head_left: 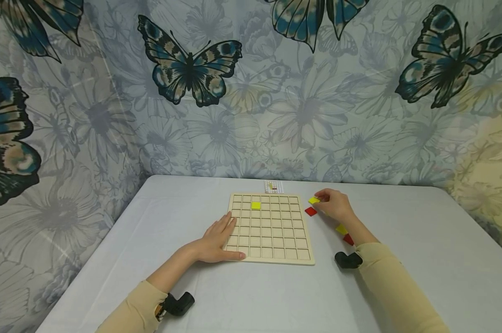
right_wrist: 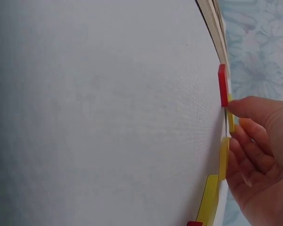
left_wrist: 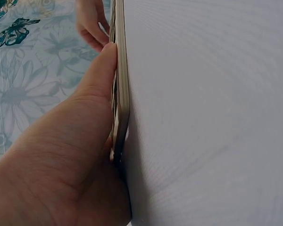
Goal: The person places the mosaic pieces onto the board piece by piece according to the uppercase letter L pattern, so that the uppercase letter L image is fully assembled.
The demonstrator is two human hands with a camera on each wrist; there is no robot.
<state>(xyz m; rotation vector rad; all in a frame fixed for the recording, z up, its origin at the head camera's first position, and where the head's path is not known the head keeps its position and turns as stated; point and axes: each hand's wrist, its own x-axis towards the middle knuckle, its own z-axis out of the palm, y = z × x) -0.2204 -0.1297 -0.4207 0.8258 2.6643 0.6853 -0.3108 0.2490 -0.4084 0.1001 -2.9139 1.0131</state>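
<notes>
A square wooden grid board (head_left: 278, 262) lies on the table, with one yellow tile (head_left: 256, 206) in a cell of an upper row. Along its left side my left hand (head_left: 215, 240) rests with extended fingers, the thumb touching the front edge near the corner. Right of the board, my right hand (head_left: 335, 205) pinches another yellow tile (head_left: 313, 200) between thumb and fingertips. Beside that tile lies a red tile (head_left: 311, 211). In the right wrist view another yellow tile (right_wrist: 224, 158) is just below the fingers, partly hidden by the hand in the head view.
Nearer the right forearm lie a yellow tile (head_left: 341, 229) and a red tile (head_left: 348, 239). Behind the board is a small printed grid card (head_left: 273, 187) with coloured cells. A white cloth covers the table (head_left: 271, 296), and butterfly-patterned fabric (head_left: 242, 134) hangs behind it.
</notes>
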